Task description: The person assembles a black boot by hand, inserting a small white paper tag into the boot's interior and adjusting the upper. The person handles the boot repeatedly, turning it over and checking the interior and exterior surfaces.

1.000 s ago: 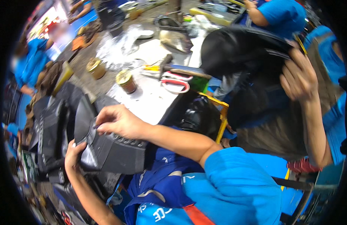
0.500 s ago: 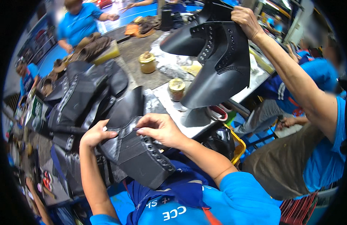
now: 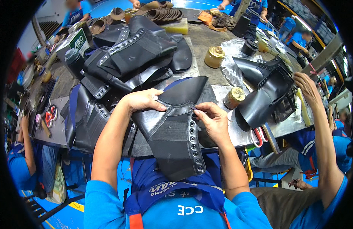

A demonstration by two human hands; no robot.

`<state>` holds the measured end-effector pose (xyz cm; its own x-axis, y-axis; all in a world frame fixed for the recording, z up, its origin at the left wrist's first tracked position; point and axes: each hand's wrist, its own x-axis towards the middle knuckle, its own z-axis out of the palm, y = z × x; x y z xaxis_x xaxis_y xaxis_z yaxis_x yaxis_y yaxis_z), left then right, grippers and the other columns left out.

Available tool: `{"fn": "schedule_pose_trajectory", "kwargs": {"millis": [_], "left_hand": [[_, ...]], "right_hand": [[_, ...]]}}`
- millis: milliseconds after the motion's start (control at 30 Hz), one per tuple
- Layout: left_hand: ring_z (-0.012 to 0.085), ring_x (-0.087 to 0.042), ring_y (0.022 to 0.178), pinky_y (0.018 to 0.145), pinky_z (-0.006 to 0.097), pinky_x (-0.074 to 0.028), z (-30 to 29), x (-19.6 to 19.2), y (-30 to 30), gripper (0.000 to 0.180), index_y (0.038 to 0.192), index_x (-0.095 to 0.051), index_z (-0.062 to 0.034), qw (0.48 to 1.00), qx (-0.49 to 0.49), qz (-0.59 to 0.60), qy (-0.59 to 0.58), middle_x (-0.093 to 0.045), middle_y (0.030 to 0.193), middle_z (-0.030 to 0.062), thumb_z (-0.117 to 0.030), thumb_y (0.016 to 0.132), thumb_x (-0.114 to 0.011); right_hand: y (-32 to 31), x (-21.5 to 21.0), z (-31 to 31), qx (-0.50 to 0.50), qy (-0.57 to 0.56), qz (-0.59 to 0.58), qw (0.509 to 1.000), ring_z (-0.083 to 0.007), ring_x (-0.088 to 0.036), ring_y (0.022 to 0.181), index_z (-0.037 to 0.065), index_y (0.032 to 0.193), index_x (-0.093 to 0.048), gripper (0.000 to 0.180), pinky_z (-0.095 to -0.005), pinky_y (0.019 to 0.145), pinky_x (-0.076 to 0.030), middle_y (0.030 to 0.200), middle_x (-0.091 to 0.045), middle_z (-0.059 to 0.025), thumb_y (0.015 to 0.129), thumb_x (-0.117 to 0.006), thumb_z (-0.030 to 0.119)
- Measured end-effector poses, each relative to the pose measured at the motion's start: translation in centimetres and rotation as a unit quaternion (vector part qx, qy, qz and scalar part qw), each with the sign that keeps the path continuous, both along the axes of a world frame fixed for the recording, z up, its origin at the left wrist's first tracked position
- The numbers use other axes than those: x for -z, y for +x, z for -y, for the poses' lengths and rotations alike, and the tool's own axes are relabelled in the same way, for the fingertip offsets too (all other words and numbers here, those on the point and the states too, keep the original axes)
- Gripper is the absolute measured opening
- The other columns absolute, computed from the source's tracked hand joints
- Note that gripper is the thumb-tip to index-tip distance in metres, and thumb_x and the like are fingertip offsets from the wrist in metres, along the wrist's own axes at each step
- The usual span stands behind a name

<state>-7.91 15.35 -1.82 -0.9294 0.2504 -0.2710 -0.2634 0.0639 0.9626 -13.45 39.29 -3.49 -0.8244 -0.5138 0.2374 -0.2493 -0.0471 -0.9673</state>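
A black leather boot upper [image 3: 172, 133] with a row of eyelets down its right edge lies across the table's near edge and hangs over my apron. My left hand [image 3: 144, 101] grips its left side, thumb pressed on top by the curved seam. At the topmost eyelet, my right hand [image 3: 214, 120] pinches a small dark piece [image 3: 193, 108] between thumb and forefinger; whether it is part of the upper I cannot tell. The upper's curved front flap points away from me.
Several black boot uppers [image 3: 142, 49] are heaped at the left. Glue jars [image 3: 234, 97] stand right of centre, near red-handled scissors [image 3: 257, 136]. On the right, a co-worker's hand [image 3: 307, 87] is beside more uppers [image 3: 262, 103]. Another pair of scissors [image 3: 50, 115] lies far left.
My view has swung to the right and levelled. The co-worker's uppers, held up before, are now down on the table. Both my hands keep their places on the boot upper.
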Motion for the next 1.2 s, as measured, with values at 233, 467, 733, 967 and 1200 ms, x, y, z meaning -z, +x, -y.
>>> {"fn": "schedule_pose_trajectory", "kwargs": {"millis": [233, 467, 733, 967, 1200], "left_hand": [[0.0129, -0.05, 0.094, 0.086, 0.025, -0.037, -0.5, -2.6, 0.6, 0.056, 0.11, -0.053, 0.0016, 0.993, -0.02, -0.017, -0.112, -0.059, 0.1, 0.0067, -0.014, 0.061, -0.075], [0.0197, -0.045, 0.105, 0.093, 0.029, -0.033, -0.4, -9.8, 1.1, 0.072, 0.119, -0.04, 0.0099, 0.977, -0.167, -0.073, -0.113, -0.048, 0.114, 0.0147, -0.011, 0.059, -0.075], [0.0165, -0.055, 0.089, 0.081, 0.029, -0.043, 2.1, -15.1, -11.2, 0.053, 0.111, -0.049, 0.0073, 0.923, -0.152, -0.248, -0.252, -0.058, 0.096, 0.0092, -0.012, 0.065, -0.071], [0.0329, -0.057, 0.092, 0.077, 0.038, -0.046, 2.2, -10.2, -18.5, 0.047, 0.089, -0.058, 0.0011, 0.638, -0.217, -0.121, -0.729, -0.06, 0.093, 0.0186, -0.025, 0.056, -0.078], [0.0285, -0.057, 0.09, 0.075, 0.039, -0.046, -4.8, -10.7, -22.1, 0.036, 0.088, -0.058, -0.0034, 0.548, -0.195, -0.165, -0.796, -0.054, 0.093, 0.0146, -0.025, 0.063, -0.072]], "right_hand": [[-0.5, -1.7, 0.2, -0.007, 0.02, -0.222, 0.975, -0.0176, -0.059, 0.068, 0.0, 0.083, -0.063, 0.012, -0.025, 0.061, -0.045, 0.077, -0.061, -0.0096, 0.07, -0.063, -0.001], [-2.6, -4.2, -6.4, 0.123, -0.232, -0.133, 0.956, -0.0174, -0.06, 0.074, -0.003, 0.088, -0.058, 0.009, -0.0281, 0.068, -0.05, 0.081, -0.062, -0.0125, 0.081, -0.054, -0.001], [-6.9, -3.0, -15.6, 0.3, -0.252, -0.076, 0.917, -0.0137, -0.061, 0.071, 0.0, 0.087, -0.06, 0.008, -0.0257, 0.065, -0.05, 0.077, -0.063, -0.0084, 0.081, -0.058, 0.005], [-10.0, -1.3, -21.2, 0.36, -0.197, -0.054, 0.91, -0.0134, -0.061, 0.069, -0.001, 0.087, -0.061, 0.01, -0.0245, 0.062, -0.05, 0.077, -0.063, -0.0085, 0.08, -0.058, 0.005], [-12.3, -1.8, -22.7, 0.34, -0.188, -0.06, 0.92, -0.0128, -0.06, 0.07, -0.003, 0.088, -0.061, 0.01, -0.0236, 0.064, -0.049, 0.078, -0.063, -0.0088, 0.081, -0.057, 0.003]]}}
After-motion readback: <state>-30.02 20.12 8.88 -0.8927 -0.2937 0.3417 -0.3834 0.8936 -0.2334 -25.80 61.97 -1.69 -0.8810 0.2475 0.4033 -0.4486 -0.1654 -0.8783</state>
